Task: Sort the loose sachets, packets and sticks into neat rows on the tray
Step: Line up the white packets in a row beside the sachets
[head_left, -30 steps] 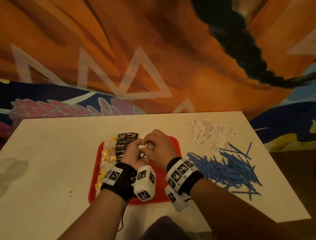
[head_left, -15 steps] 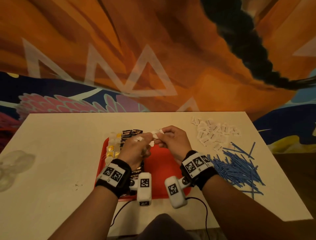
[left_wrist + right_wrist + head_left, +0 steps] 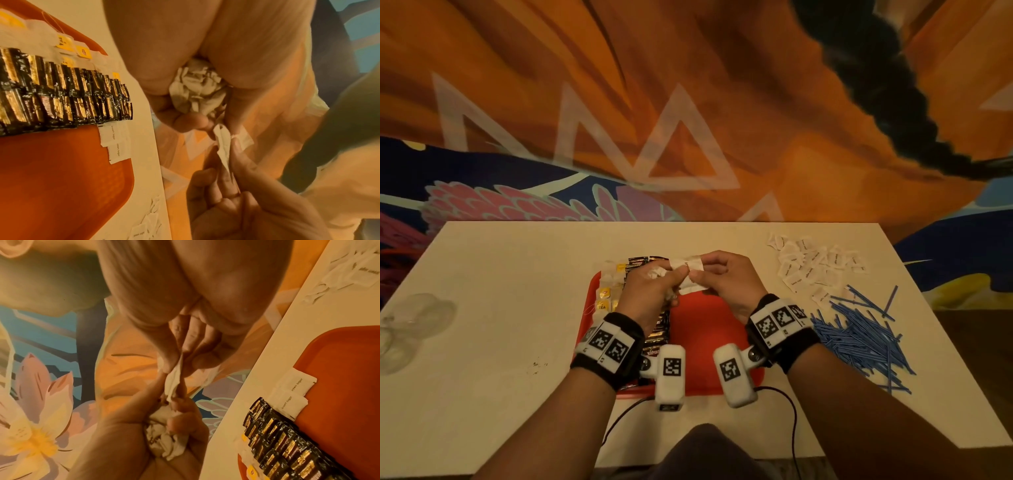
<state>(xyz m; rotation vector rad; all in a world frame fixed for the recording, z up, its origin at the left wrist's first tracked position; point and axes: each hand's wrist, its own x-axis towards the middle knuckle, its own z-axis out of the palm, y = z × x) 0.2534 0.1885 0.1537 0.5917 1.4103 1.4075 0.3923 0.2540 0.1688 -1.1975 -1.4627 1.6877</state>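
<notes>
Both hands hover over the far part of the red tray (image 3: 705, 329). My left hand (image 3: 676, 279) grips a crumpled bunch of white sachets (image 3: 197, 91) in its palm. My right hand (image 3: 702, 270) pinches one white sachet (image 3: 688, 265) that the left fingertips also touch, seen edge-on as the sachet (image 3: 223, 144) in the left wrist view. On the tray lie a row of black-and-gold packets (image 3: 61, 94), yellow-tagged tea bags (image 3: 607, 294) at its left side, and two brown sugar sachets (image 3: 296, 386) at the far edge.
A loose pile of white sachets (image 3: 811, 267) lies on the table at the far right, with a heap of blue sticks (image 3: 859, 332) in front of it. Clear plastic (image 3: 410, 325) sits at the left edge. A black cable (image 3: 787, 404) loops near the front.
Both hands have risen from low over the tray's middle to above its far edge. They have drawn slightly apart, with a white sachet now held between them.
</notes>
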